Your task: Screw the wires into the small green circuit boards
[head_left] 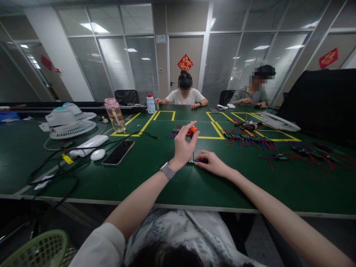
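Observation:
My left hand (pixel 182 145), with a watch (pixel 167 170) on its wrist, is raised above the table and closed on the orange top of a screwdriver (pixel 194 129). Its thin dark shaft points straight down to a small green circuit board (pixel 191 162) lying on the green tabletop. From the right, my right hand (pixel 211 163) pinches that board, or the wires at its edge, between thumb and fingers. Whether the tip touches a screw is too small to tell. Partly hidden behind my left hand are more wired boards (pixel 175 131).
Several circuit boards with red and blue wires (pixel 247 138) spread to the right. On the left lie a phone (pixel 118 152), a white mouse (pixel 98 154), black cables, white fans (pixel 66 120) and a pink-lidded bottle (pixel 115 115). Two people (pixel 185 92) sit across the table.

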The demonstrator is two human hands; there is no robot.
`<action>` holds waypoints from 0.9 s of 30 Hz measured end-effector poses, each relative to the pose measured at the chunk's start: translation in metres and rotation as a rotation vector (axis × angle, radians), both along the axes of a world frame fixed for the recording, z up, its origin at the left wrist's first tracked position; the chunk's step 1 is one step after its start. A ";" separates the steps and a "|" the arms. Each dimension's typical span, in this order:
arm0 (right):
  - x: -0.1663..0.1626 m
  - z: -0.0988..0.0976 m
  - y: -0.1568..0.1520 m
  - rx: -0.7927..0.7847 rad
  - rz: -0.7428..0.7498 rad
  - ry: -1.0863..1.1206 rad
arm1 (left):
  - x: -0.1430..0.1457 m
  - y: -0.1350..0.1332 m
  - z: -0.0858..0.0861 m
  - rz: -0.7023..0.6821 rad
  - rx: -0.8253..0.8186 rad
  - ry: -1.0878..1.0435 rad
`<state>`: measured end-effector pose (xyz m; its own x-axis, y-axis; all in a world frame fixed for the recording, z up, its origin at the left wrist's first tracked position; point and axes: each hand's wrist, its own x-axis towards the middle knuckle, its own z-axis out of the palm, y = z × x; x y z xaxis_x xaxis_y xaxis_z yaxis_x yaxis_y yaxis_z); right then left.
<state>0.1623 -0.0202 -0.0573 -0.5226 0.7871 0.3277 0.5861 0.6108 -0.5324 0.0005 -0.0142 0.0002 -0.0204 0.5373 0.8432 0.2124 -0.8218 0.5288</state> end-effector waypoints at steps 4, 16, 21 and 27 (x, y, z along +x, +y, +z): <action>0.000 -0.001 0.001 0.002 -0.004 0.000 | -0.001 -0.002 0.003 0.102 0.055 0.039; -0.001 0.000 -0.001 -0.007 -0.011 0.004 | -0.001 0.004 -0.004 -0.077 -0.066 -0.010; 0.000 -0.001 0.001 0.004 -0.003 0.007 | -0.001 0.001 -0.001 0.030 0.044 0.053; 0.000 -0.003 0.001 0.012 0.003 0.014 | 0.000 -0.002 0.002 -0.047 0.062 0.097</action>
<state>0.1625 -0.0190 -0.0598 -0.5201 0.7816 0.3443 0.5767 0.6187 -0.5335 0.0006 -0.0167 0.0018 0.0874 0.4823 0.8716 0.2207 -0.8626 0.4552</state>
